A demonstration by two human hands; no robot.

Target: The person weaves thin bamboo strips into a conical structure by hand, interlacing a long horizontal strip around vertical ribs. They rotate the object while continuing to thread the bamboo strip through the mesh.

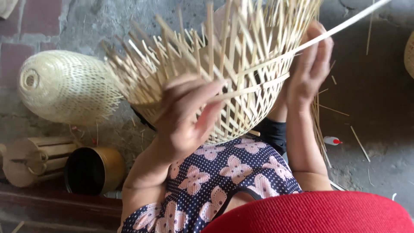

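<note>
Half-woven bamboo basket point(224, 82) rested over weaver's lap, loose stake ends bristling upward. Left hand point(187, 116) pinched flat weaving strip point(336, 28) against woven wall; right hand point(308, 64) cupped far side, fingers curled on lattice. Looked light, springy, splintery; safest grip on dense woven band. Finished basket point(64, 86) lay beside.

Bare floor point(379, 99) right of basket frame point(224, 64) is open w/ loose strips; left side blocked by finished woven shade point(64, 86), tin point(95, 170).
</note>
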